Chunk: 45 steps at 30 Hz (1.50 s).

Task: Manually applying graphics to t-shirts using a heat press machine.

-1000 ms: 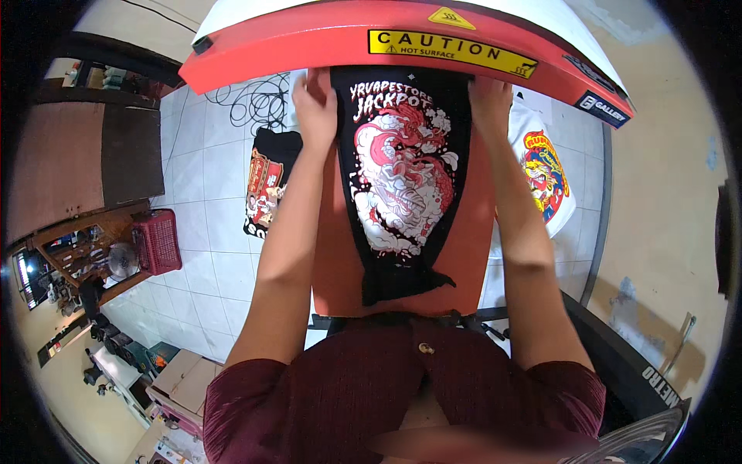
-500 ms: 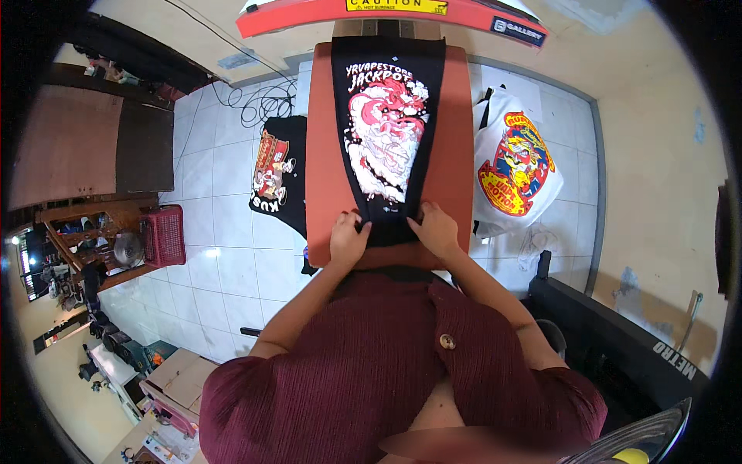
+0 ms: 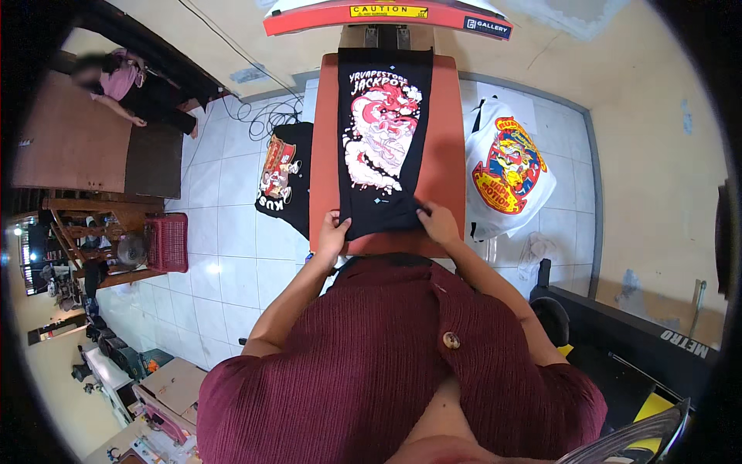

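Black printed cloth [image 3: 386, 139] lies on a red-brown press bed [image 3: 445, 155]; the left hand [image 3: 332, 233] and right hand [image 3: 439, 224], fingers nearly closed, pinch its near corners. Even, gentle outward tension should flatten the creased right corner.

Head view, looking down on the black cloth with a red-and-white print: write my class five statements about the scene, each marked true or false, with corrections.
1. The person's left hand touches the near end of the black cloth with a red-and-white print. True.
2. The person's right hand is on the white printed cloth. False: it touches the black cloth.
3. The white cloth with a red, yellow and blue print lies right of the reddish-brown flat pad. True.
4. The red upper press covers the black cloth. False: the print lies uncovered.
5. The dark red plastic basket stands at the right. False: left.
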Tool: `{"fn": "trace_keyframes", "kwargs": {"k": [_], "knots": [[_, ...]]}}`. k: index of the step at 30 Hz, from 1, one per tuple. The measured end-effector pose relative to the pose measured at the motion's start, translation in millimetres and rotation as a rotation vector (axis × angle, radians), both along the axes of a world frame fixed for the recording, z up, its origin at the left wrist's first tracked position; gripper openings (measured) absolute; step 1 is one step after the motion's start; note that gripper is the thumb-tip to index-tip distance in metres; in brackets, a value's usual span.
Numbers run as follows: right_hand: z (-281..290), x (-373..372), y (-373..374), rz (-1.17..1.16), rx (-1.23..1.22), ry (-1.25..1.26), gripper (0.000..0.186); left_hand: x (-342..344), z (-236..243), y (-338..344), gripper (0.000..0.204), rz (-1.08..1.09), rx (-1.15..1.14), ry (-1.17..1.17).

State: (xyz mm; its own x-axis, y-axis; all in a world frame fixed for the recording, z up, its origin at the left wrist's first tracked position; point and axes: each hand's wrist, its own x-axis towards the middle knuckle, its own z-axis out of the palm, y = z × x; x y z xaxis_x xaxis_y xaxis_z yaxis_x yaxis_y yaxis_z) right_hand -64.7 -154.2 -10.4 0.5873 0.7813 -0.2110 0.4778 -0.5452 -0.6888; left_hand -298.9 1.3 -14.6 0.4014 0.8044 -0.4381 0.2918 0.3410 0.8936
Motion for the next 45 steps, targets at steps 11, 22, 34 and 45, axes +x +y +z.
{"fn": "trace_keyframes", "kwargs": {"k": [11, 22, 34, 45], "knots": [[-10, -4, -65, -0.202, -0.007, 0.23, 0.027, -27, -36, -2, 0.007, -0.009, -0.09, -0.117], [-9, -2, -74, -0.131, -0.049, 0.072, 0.02, -16, 1, -12, 0.036, -0.264, 0.597, 0.482], [11, -5, -84, 0.07, -0.111, 0.019, 0.018, -55, 18, -11, 0.028, -0.154, 0.112, 0.502], [17, 2, -101, 0.046, -0.3, -0.109, 0.023, -65, 23, -8, 0.033, -0.296, 0.283, 0.766]]}}
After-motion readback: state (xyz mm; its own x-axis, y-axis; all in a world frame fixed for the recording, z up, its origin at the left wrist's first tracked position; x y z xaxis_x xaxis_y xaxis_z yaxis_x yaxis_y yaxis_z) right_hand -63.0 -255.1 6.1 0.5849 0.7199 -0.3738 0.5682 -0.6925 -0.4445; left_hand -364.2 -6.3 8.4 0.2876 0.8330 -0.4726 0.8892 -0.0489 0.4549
